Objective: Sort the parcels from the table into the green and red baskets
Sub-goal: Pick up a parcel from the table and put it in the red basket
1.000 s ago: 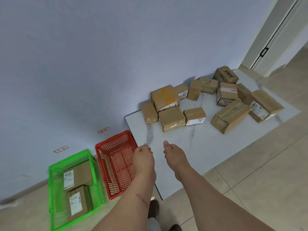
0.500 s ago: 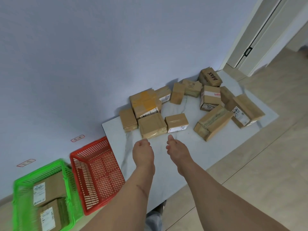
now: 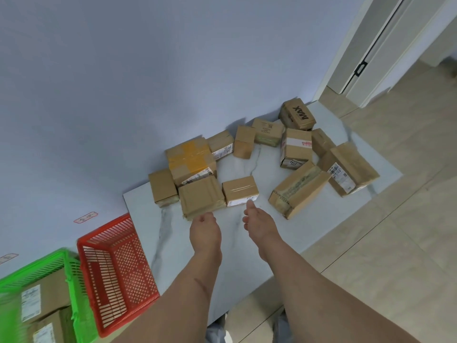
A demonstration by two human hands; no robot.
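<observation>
Several brown cardboard parcels lie on a white marble table [image 3: 247,256] against the wall. Nearest to me are a square taped parcel [image 3: 200,196] and a small parcel with a white label [image 3: 240,190]. My left hand [image 3: 204,231] hovers just in front of the square parcel, fingers loosely curled, holding nothing. My right hand [image 3: 259,224] reaches toward the small labelled parcel, its thumb tip right at the box's front edge, holding nothing. A red basket [image 3: 116,273] stands left of the table with nothing visible in it. The green basket [image 3: 71,290] at the far left holds two labelled parcels.
A long parcel [image 3: 298,189] and a labelled parcel [image 3: 348,169] lie to the right, a box printed MAX [image 3: 298,114] at the back. A blue wall runs behind the table. A white door frame [image 3: 366,58] stands at upper right. Beige floor tiles surround the table.
Both hands have moved forward over the table toward the nearest parcels. The view has shifted right, so the baskets slid toward the lower left edge.
</observation>
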